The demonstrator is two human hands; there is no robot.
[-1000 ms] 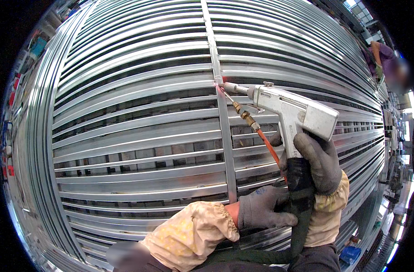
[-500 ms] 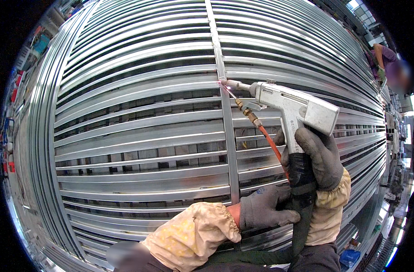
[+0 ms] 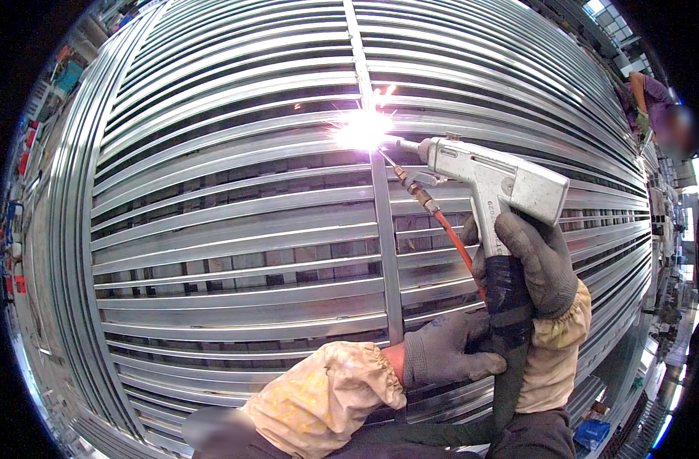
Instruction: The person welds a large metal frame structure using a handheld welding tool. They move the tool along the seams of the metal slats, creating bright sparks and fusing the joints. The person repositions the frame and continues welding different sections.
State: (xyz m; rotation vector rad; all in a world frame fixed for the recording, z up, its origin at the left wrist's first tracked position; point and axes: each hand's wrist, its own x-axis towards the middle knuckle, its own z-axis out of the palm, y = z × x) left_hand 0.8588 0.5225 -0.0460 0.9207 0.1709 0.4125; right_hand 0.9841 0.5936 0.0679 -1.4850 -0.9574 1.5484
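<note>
My right hand (image 3: 539,264), in a grey knit glove, is wrapped round the grip of a silver handheld welding gun (image 3: 518,180). Lower down, my left hand (image 3: 449,350), gloved alike, closes on the black-taped base of the gun where its thick cable begins; some fingers are hidden behind it. The nozzle points left and ends in a bright white-violet flare (image 3: 361,130) with sparks. A thin wire tip on a brass fitting (image 3: 416,191) with an orange tube (image 3: 458,241) runs up to the same spot. The glare lies on the narrow middle bar (image 3: 386,252) of a metal slatted frame and hides the joint.
Long shiny slats (image 3: 242,241) stretch to both sides, with dark gaps between them. Upright side rails (image 3: 78,252) bound the frame at left. Another person in a purple top (image 3: 655,96) is at the far right. A blue item (image 3: 591,434) lies at lower right.
A bright flare with flying sparks has appeared at the nozzle, where only a small pink glow showed before. The gun has shifted very slightly left; both hands keep their hold.
</note>
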